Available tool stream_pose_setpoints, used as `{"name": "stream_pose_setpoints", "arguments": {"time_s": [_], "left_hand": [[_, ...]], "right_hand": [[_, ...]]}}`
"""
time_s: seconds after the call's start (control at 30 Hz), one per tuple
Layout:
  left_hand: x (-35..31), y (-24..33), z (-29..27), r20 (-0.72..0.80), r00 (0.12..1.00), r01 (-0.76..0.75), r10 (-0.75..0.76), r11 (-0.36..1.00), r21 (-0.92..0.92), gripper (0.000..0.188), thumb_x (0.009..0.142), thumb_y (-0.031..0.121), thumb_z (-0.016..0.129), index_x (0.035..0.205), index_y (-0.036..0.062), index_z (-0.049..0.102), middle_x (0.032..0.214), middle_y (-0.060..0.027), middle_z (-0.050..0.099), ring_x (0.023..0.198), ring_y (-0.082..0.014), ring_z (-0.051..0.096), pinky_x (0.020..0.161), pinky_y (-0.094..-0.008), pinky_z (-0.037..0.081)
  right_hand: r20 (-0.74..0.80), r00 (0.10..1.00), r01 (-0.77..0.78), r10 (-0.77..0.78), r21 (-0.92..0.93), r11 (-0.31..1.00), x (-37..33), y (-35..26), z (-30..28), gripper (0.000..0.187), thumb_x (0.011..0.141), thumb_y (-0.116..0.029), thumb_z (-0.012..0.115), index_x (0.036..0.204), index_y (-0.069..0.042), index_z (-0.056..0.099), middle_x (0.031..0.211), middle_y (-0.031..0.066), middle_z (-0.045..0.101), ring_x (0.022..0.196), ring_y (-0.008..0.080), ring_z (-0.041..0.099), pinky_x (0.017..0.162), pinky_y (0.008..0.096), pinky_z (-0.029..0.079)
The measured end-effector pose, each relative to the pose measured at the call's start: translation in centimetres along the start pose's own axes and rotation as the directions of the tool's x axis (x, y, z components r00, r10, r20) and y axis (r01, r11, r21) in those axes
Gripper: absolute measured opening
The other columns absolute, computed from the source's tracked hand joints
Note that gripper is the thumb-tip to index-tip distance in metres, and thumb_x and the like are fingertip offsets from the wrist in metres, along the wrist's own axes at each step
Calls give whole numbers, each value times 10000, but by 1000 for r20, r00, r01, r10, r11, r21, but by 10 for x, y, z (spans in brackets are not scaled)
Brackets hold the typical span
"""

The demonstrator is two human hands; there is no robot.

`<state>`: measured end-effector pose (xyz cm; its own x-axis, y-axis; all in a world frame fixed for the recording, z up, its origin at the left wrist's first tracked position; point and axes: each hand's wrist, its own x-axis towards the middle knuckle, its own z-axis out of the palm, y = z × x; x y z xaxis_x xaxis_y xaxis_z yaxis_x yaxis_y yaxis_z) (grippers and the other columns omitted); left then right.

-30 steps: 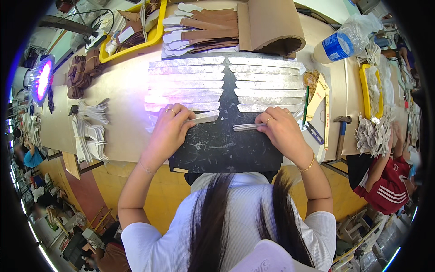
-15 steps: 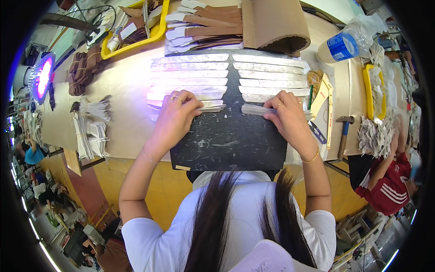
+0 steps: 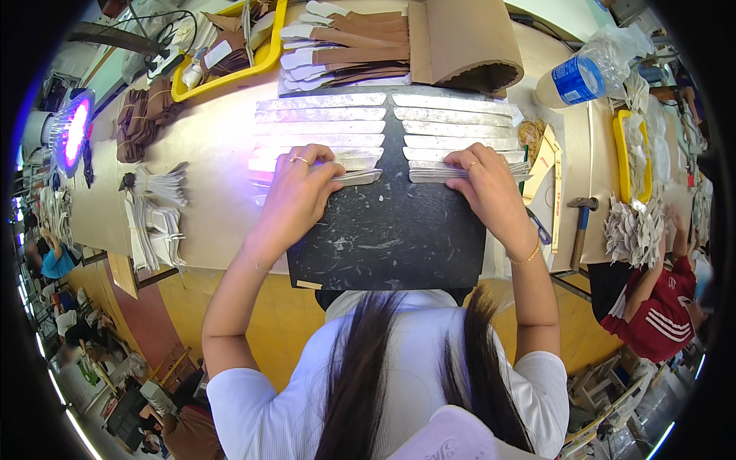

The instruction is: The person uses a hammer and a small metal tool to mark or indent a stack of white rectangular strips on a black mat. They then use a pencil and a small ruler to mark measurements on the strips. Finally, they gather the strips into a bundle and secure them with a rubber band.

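Observation:
Pale, thin strips with rounded ends lie in a left row [image 3: 322,113] and a right row [image 3: 456,126], overlapping one below another on a black board [image 3: 383,238]. My left hand [image 3: 300,182] pinches a small stack of strips [image 3: 360,178] at the near end of the left row. At the near end of the right row, my right hand [image 3: 491,178] has thumb and fingers closed on another stack of strips [image 3: 431,175]. Both stacks sit against the nearest laid strips. The far ends of the left strips are washed out by glare.
Behind the board are brown-and-white strips [image 3: 349,46] and a curled cardboard sheet [image 3: 471,42]. A yellow tray [image 3: 184,90] stands far left. To the right lie a jar with a blue label [image 3: 571,80], a folding ruler [image 3: 556,180] and a hammer [image 3: 583,222]. A lamp [image 3: 73,134] shines at left.
Both stacks have moved slightly away from me, up against the nearest laid strips. My right hand has shifted a little, and its stack now looks more fanned.

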<state>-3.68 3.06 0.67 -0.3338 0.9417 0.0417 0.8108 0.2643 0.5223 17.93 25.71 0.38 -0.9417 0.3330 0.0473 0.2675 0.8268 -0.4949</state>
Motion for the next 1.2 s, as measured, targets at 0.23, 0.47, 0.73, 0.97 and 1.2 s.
{"name": "stream_pose_setpoints", "arguments": {"time_s": [0.23, 0.47, 0.73, 0.97, 1.2], "left_hand": [[2, -3, -3, 118, 990, 89, -77, 992, -95, 169, 873, 122, 719, 1029, 62, 691, 1044, -83, 604, 1056, -297, 559, 958, -418, 413], [3, -1, -3, 130, 989, 84, -73, 993, -88, 161, 885, 99, 702, 1036, 49, 678, 1027, -112, 588, 1009, -314, 576, 929, -429, 438], [20, -8, 0, 46, 999, -16, 18, 999, -52, 209, 859, 63, 709, 1064, 39, 679, 1035, -125, 599, 1024, -326, 580, 930, -425, 457], [28, -10, -4, 121, 992, 48, -42, 998, -50, 243, 863, 104, 719, 1094, 45, 674, 1053, -124, 617, 1054, -337, 576, 972, -435, 439], [26, -6, -9, 142, 989, 48, -35, 995, -87, 218, 877, 118, 710, 1081, 65, 656, 1053, -116, 619, 1030, -331, 579, 958, -429, 427]], "right_hand": [[54, 999, 1, -3, 52, 999, -5, -4, -1, 262, 791, -130, 775, 1021, -89, 656, 986, 60, 586, 993, 273, 561, 888, 390, 425], [150, 989, -18, 15, 21, 1000, -6, -8, -3, 235, 778, -104, 776, 977, -77, 654, 963, 64, 581, 990, 277, 562, 881, 403, 441], [3, 1000, 25, -25, -13, 1000, 14, 6, -6, 249, 768, -92, 775, 993, -62, 673, 975, 79, 595, 1000, 286, 580, 892, 408, 462], [49, 998, 26, -26, -3, 1000, 18, 13, -3, 316, 772, -123, 784, 1061, -81, 662, 1018, 78, 601, 1020, 291, 576, 915, 403, 453], [101, 995, 14, -17, 33, 999, 15, 6, -9, 292, 775, -147, 789, 1022, -93, 642, 999, 64, 597, 1019, 280, 564, 916, 403, 428]]}}
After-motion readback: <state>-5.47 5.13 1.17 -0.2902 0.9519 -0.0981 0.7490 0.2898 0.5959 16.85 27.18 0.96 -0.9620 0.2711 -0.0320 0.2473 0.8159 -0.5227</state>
